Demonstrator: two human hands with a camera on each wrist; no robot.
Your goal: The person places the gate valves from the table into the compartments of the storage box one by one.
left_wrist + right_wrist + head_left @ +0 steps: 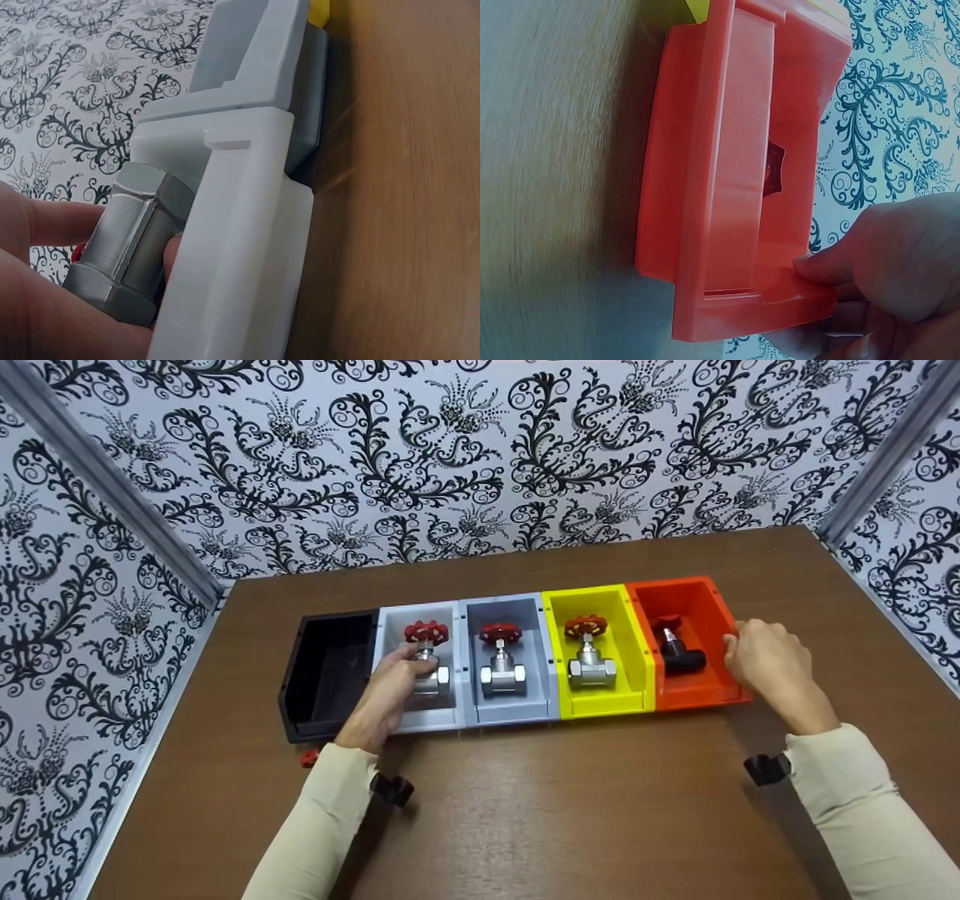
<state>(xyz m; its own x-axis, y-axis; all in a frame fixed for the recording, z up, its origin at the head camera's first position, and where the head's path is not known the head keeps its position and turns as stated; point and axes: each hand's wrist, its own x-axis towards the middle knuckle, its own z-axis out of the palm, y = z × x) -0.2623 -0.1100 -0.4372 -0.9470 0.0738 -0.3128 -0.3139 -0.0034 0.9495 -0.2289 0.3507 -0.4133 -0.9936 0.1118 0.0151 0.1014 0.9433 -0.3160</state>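
Observation:
My left hand [390, 686] reaches into the white bin [386, 619] and holds a silver valve with a red handwheel [426, 631]. In the left wrist view the valve's hexagonal metal body [131, 232] lies between the thumb and fingers, just behind the bin's front wall [232, 225]. My right hand [772, 664] pinches the right side wall of the orange-red bin [716, 607]; the right wrist view shows the thumb [821, 270] over the rim, other fingers outside. Inside that bin lies a black-bodied valve [681, 658] with a dark red knob.
The bins stand joined in a row on a brown table [525, 810]. A black bin [330, 660] is at the left end. Valves with red handwheels stand in the grey-blue bin [501, 675] and yellow bin [592, 671]. A red handwheel [309, 757] shows beside my left sleeve.

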